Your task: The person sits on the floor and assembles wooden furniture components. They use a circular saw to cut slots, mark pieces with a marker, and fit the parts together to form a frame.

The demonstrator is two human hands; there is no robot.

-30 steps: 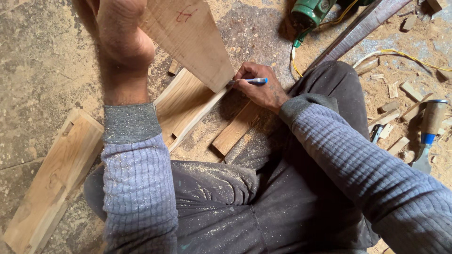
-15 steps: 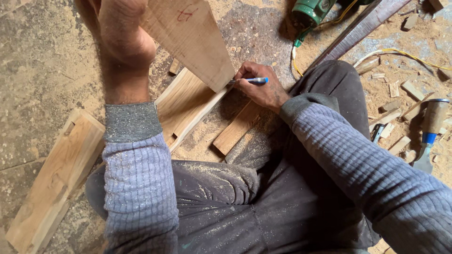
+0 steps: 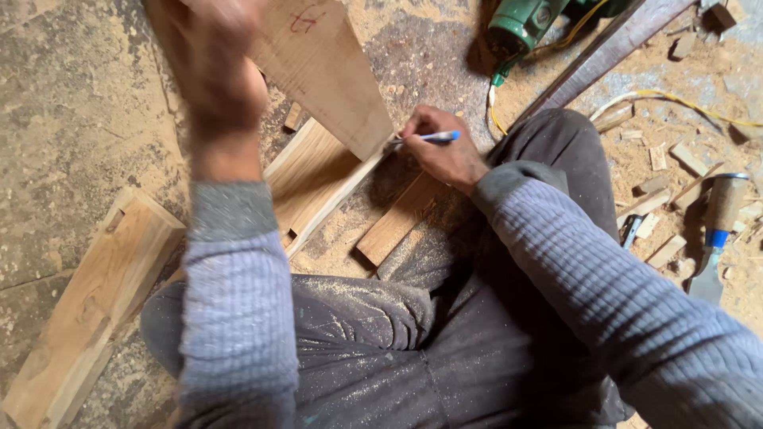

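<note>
Tapered pale wooden board (image 3: 322, 67), marked in red near its top, held tilted over the sawdust-covered floor (image 3: 71, 119), lower corner resting on a flat light-brown plank (image 3: 314, 179). Left hand (image 3: 211, 67), blurred, clasped around the board's upper left edge. Right hand (image 3: 445, 151) pinching a blue pen (image 3: 425, 138) between fingers and thumb, tip touching the board's lower right corner. Short brown wood strip (image 3: 397, 218) lying just beside the right wrist. Notched timber block (image 3: 87, 306) off to the left; green power tool (image 3: 528, 24) beyond; blue-banded chisel (image 3: 715, 238) far right among offcuts.
</note>
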